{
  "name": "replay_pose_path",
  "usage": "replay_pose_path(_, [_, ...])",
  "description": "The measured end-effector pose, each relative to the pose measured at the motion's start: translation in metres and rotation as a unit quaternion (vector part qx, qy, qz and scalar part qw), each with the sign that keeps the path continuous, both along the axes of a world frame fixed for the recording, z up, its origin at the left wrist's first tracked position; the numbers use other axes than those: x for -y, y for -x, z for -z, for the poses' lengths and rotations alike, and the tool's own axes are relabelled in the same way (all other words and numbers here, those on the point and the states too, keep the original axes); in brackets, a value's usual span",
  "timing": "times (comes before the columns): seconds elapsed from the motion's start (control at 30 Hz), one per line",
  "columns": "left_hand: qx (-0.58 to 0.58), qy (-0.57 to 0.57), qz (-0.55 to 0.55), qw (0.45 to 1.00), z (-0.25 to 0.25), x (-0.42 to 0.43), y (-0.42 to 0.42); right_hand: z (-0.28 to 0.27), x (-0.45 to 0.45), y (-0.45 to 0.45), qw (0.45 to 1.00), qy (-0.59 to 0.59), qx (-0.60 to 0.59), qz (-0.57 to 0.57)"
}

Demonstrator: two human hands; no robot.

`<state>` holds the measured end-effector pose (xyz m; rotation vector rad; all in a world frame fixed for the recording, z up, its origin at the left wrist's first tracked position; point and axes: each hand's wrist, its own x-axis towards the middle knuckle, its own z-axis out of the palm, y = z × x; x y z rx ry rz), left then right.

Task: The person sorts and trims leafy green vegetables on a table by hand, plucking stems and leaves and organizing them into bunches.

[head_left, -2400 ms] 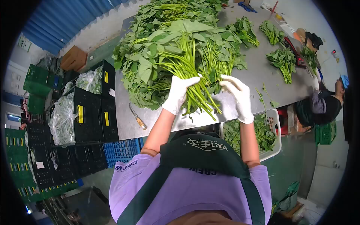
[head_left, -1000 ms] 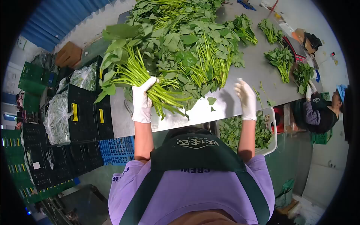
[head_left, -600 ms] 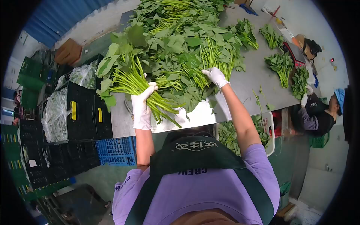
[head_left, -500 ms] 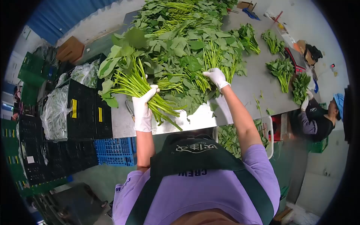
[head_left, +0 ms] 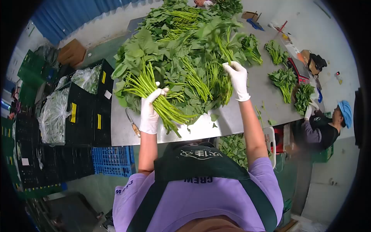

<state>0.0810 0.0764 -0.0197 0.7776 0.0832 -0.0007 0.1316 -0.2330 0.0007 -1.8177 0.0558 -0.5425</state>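
My gloved left hand [head_left: 150,112] is wrapped round a thick bunch of leafy greens [head_left: 145,83]. Its leaves spread away from me and its cut stems stick out toward the table's near edge. Higher up on the right, my gloved right hand [head_left: 237,80] pinches a few leafy stems [head_left: 225,48], their leaves blurred by motion. Between and beyond both hands lies a big heap of the same greens [head_left: 193,79]. Left of my left wrist, a knife [head_left: 133,123] with a wooden handle rests on the metal table [head_left: 123,133].
Bunches of greens [head_left: 284,83] lie on the right near a red scale [head_left: 300,71]. A co-worker in a blue cap [head_left: 345,112] reaches in there. Another person's hand [head_left: 208,4] shows at the far end. Dark crates [head_left: 87,116] stand left; a white basket [head_left: 270,143] sits below the table edge.
My right hand has lifted from the heap, moving up and right with a few stems pinched in it. The left hand keeps its bunch. The knife shows more fully now.
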Motion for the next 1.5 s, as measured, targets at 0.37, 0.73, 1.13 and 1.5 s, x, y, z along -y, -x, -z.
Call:
replay_pose_path(0.37, [-0.091, -0.026, 0.057, 0.994, 0.012, 0.041, -0.008, 0.021, -0.008, 0.030, 0.976, -0.037, 0.176, 0.125])
replay_pose_path(0.73, [-0.126, -0.061, 0.031, 0.990, 0.010, 0.041, -0.007, 0.057, -0.063, 0.047, 0.985, 0.155, 0.070, -0.007])
replay_pose_path(1.13, [-0.045, -0.153, 0.078, 0.984, -0.019, 0.061, 0.005, 0.033, -0.092, 0.069, 0.854, 0.509, 0.093, -0.053])
replay_pose_path(1.5, [-0.014, -0.170, 0.214, 0.962, -0.038, 0.070, 0.015, 0.012, -0.035, 0.076, 0.942, 0.125, -0.203, -0.238])
